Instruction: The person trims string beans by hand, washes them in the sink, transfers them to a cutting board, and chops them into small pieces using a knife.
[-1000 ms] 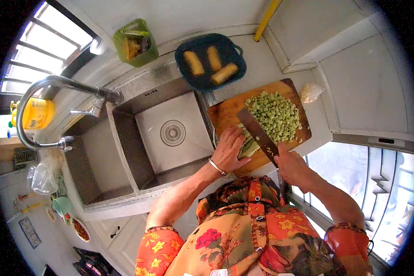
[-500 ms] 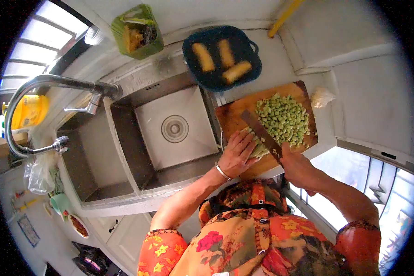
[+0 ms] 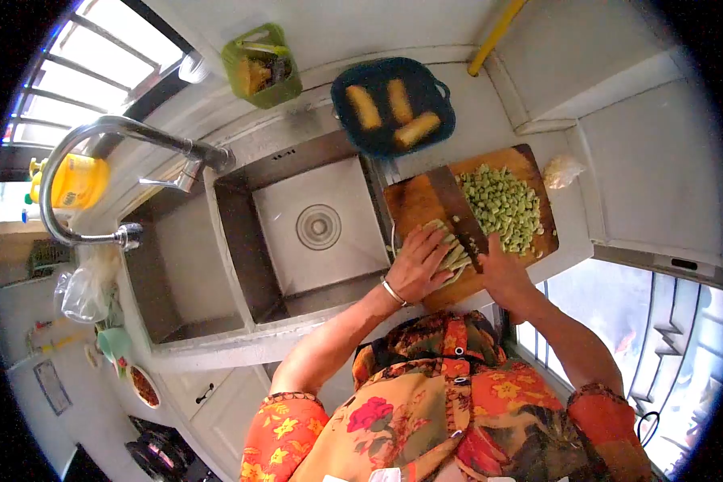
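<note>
A wooden cutting board point(image 3: 414, 201) lies on the counter right of the sink. My left hand point(image 3: 422, 263) presses a bundle of green vegetable strips point(image 3: 450, 245) flat on the board's near side. My right hand point(image 3: 502, 273) grips the handle of a dark cleaver point(image 3: 455, 207); its blade stands on the board just right of my left fingers, against the strips. A heap of chopped green pieces point(image 3: 504, 205) covers the board's right half. A bangle circles my left wrist.
A steel double sink point(image 3: 313, 229) with a curved tap point(image 3: 96, 161) fills the left. A dark basket point(image 3: 394, 104) holds three corn cobs. A green container point(image 3: 261, 64) stands at the back, a garlic bulb point(image 3: 561, 170) beside the board, a yellow bottle point(image 3: 76, 183) far left.
The cleaver has swung from slanted to more upright on the board and sits closer to my left fingers. My left hand has stayed on the strips. The view shifted slightly.
</note>
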The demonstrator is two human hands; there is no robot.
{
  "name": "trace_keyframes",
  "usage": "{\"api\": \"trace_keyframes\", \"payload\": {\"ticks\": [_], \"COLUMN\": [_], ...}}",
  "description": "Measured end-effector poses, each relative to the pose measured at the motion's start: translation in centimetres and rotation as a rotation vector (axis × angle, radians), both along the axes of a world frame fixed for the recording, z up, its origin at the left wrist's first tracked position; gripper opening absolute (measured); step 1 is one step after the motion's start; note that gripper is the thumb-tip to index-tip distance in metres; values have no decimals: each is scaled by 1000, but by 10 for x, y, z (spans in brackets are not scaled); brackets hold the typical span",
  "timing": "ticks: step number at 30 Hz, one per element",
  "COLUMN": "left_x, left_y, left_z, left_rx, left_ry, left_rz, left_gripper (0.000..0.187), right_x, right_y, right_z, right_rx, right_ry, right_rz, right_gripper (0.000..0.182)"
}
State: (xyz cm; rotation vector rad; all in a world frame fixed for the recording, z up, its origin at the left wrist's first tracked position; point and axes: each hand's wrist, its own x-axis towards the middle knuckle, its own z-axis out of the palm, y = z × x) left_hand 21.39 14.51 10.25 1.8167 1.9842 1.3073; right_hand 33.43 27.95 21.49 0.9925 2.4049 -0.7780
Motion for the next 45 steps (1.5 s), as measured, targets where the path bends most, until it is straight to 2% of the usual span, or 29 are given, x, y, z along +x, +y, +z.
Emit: {"api": "trace_keyframes", "payload": {"ticks": [4,6,7,9,16,19,22,24,28,30,33,37,41,44,45], "left_x": [-1,-1,0,0,-4,-5,-4,-8,-7,-5,0,5,11,14,14], "left_y": [1,2,2,1,2,3,3,4,3,3,2,3,2,4,4], "left_z": [-1,-2,-3,-2,-3,-3,-5,-5,2,4,6,20,28,24,22], "left_rx": [30,31,31,29,28,57,83,118,82,82,74,-23,-143,-196,-200], "left_ry": [-8,-4,-10,-21,-84,-72,-68,-58,-38,-24,12,77,90,179,188], "left_rz": [-28,-35,-27,-16,7,27,31,29,5,5,31,8,-24,-1,-4], "left_gripper": [56,56,56,55,50,46,44,43,44,44,48,64,75,73,73], "right_x": [8,19,18,13,4,-2,-5,-5,-13,-10,7,24,24,24,25], "right_y": [-5,-8,-7,-5,2,3,-1,-8,-8,-3,4,12,21,27,27], "right_z": [22,28,31,33,29,25,7,-17,-12,-11,-20,-37,-43,-45,-51], "right_rx": [18,104,107,-42,7,-55,-149,-16,-54,-47,-6,25,34,-126,-114], "right_ry": [-70,28,27,-197,-226,-214,-228,-56,-106,-30,121,312,400,294,334], "right_rz": [-46,119,116,108,190,218,135,212,-13,-25,-51,-58,17,42,12], "right_gripper": [23,22,22,22,23,24,26,27,30,33,40,47,42,37,35]}}
